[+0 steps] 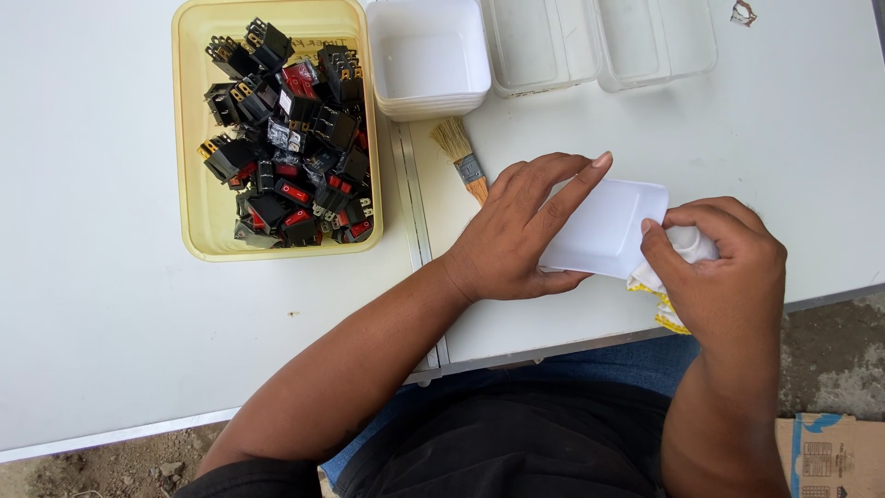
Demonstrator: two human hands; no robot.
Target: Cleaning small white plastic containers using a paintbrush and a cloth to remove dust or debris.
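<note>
Head camera view, looking down at a white table (pixel 92 277) with a person's two bare hands at work. Farthest left of the small white tray (pixel 604 231) being handled sits a pale yellow tub (pixel 189 138), heaped with black rocker switches (pixel 290 138), many with red buttons. Closer to the tray, up and to its left, stands a stack of white square trays (pixel 429 60), and just below that stack lies a paintbrush (pixel 461 159) whose handle end disappears under the left hand. The left hand (pixel 521 231) rests on the small white tray, fingers spread and pressed flat over its left side, index finger stretched along its top edge. Above the tray stand two clear plastic containers (pixel 599 41). At the tray's right edge, the right hand (pixel 719 263) has its fingers bunched together, pinching a crumpled white and yellow cloth (pixel 668 277) against the tray's corner.
</note>
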